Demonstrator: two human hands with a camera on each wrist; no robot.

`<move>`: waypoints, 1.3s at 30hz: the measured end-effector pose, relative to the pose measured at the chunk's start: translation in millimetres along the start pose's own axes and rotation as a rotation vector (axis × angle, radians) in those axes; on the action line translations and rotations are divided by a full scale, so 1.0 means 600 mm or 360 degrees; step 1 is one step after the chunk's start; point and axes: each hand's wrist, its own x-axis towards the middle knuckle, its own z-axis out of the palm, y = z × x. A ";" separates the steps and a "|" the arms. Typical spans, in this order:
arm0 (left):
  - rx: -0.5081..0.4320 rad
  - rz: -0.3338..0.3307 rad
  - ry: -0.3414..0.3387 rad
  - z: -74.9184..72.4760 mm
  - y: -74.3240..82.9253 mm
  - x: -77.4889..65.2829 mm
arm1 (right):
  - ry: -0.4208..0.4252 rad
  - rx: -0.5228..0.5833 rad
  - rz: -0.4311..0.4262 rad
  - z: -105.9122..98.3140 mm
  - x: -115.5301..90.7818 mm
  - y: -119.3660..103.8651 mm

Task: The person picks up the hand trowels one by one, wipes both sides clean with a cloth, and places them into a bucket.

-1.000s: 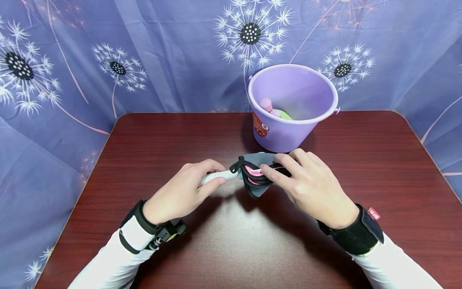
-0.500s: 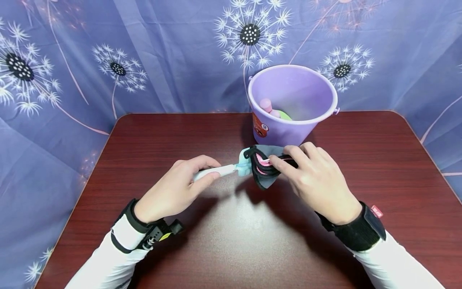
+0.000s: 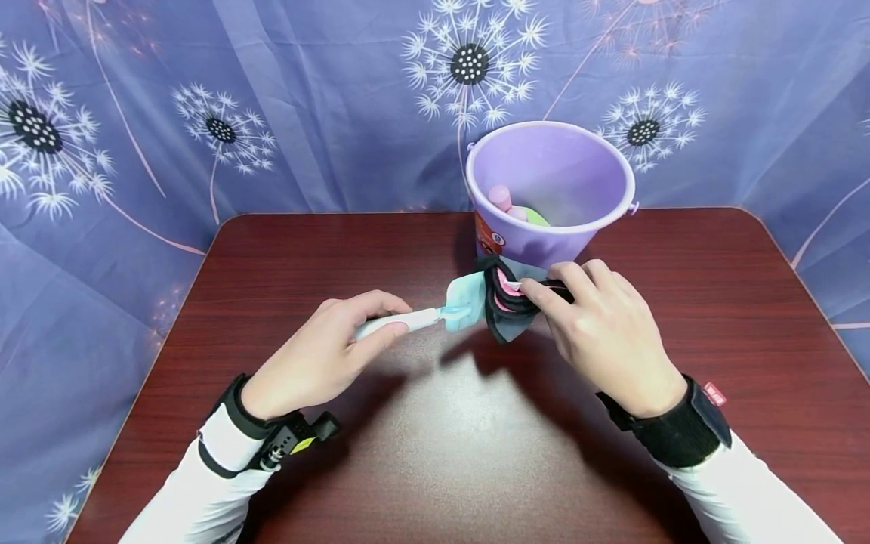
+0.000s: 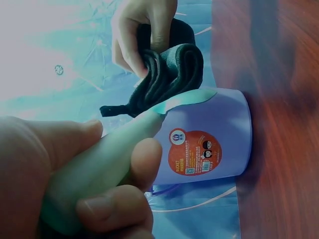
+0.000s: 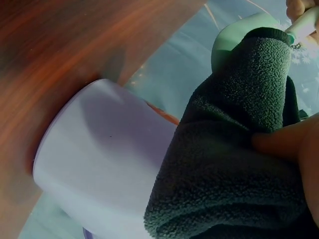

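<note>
My left hand (image 3: 319,355) grips the white handle of a spatula (image 3: 465,302) with a pale blue blade, which points right and is held above the table. In my right hand (image 3: 605,332) is a folded grey cloth (image 3: 506,317) with black edging and pink inside, pinched between fingers and thumb. The cloth's left edge overlaps the blade's far end, as the head view shows. From the left wrist, the cloth (image 4: 169,74) lies along the thin blade (image 4: 192,98). The right wrist view has the fluffy cloth (image 5: 214,159) partly covering the blade (image 5: 237,40).
A purple bucket (image 3: 544,243) stands just behind the cloth, holding a pink piece (image 3: 499,198) and a green piece (image 3: 536,217). The dark red wooden table (image 3: 435,453) lies beneath. A blue dandelion-print curtain (image 3: 326,106) hangs behind its back edge.
The cloth has moved right and away from me along the spatula, uncovering most of the blade. My left hand has shifted slightly left with the handle.
</note>
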 end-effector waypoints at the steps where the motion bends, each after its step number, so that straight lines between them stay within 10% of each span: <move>1: -0.0001 0.0001 0.0001 -0.001 0.000 0.000 | 0.0000 -0.0001 0.0009 0.000 0.000 0.001; 39: -0.0159 -0.0242 0.0037 0.019 0.001 0.007 | -0.0242 0.0024 -0.0019 0.005 -0.011 -0.004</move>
